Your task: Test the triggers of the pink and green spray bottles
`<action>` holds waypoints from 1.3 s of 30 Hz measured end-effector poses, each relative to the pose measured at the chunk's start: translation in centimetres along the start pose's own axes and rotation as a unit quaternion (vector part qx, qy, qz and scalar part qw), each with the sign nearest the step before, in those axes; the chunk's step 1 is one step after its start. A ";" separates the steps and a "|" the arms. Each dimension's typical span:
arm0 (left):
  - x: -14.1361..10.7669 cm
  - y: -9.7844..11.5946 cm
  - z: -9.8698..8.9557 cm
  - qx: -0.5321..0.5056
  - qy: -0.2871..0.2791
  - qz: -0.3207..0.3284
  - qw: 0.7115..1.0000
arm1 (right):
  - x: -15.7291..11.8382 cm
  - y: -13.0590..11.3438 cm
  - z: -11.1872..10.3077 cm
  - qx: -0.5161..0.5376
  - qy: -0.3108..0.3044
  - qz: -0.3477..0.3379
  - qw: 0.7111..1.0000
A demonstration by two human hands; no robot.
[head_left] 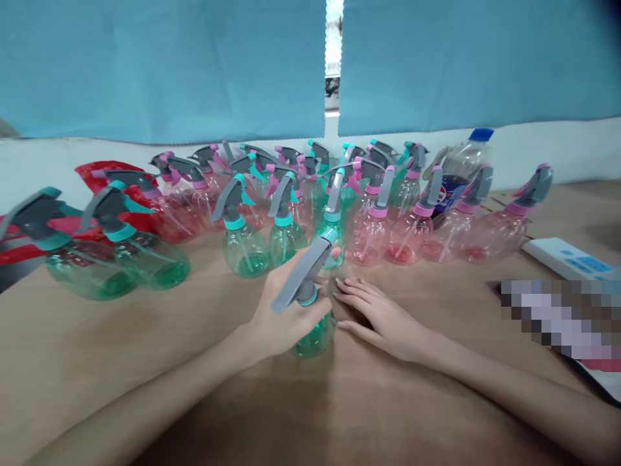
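My left hand (286, 307) is wrapped round the neck of a green spray bottle (315, 336) with a grey and teal trigger head. This bottle stands upright at the middle of the wooden table (204, 388). Just right of it, my right hand (376, 317) lies low over the tabletop with its fingers stretched out, holding nothing. Behind my hands stand other green spray bottles (245, 252) and pink spray bottles (369, 239), all with grey trigger heads. Two more green spray bottles (150, 262) are at the left. The held bottle's trigger is partly hidden by my fingers.
A clear soda bottle (468, 162) with a blue cap rises behind the pink bottles. Red plastic (101, 171) lies at the back left. At the right are a white box (565, 259) and a blurred-out flat item (567, 317). A blue sheet (169, 71) hangs at the back.
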State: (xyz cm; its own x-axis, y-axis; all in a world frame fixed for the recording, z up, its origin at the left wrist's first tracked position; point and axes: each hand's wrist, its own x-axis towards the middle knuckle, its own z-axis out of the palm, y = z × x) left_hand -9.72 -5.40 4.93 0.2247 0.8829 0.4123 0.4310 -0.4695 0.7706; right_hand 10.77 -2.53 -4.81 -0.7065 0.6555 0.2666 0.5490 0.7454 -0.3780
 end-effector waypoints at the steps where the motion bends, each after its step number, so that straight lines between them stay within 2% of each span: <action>1: 0.0 0.0 0.0 0.000 -0.002 -0.001 1.000 | 0.0 0.0 0.0 0.000 0.001 0.000 1.000; 13: 0.1 0.3 -0.1 0.002 -0.027 -0.007 1.000 | -0.1 0.2 0.1 0.008 0.011 -0.007 1.000; 20: 0.1 0.0 -0.1 0.040 -0.033 0.000 0.999 | -0.1 0.1 0.0 0.008 0.010 -0.004 1.000; 39: 0.2 0.1 0.0 0.011 -0.015 0.024 1.000 | -0.1 0.0 -0.1 0.009 0.015 -0.009 1.000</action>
State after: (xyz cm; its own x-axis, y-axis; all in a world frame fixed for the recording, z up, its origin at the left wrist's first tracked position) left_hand -9.67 -5.21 5.09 0.2718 0.8593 0.4332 0.4389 -0.5113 0.7389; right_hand 10.90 -2.56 -4.73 -0.7029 0.6453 0.2991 0.5277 0.7551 -0.3891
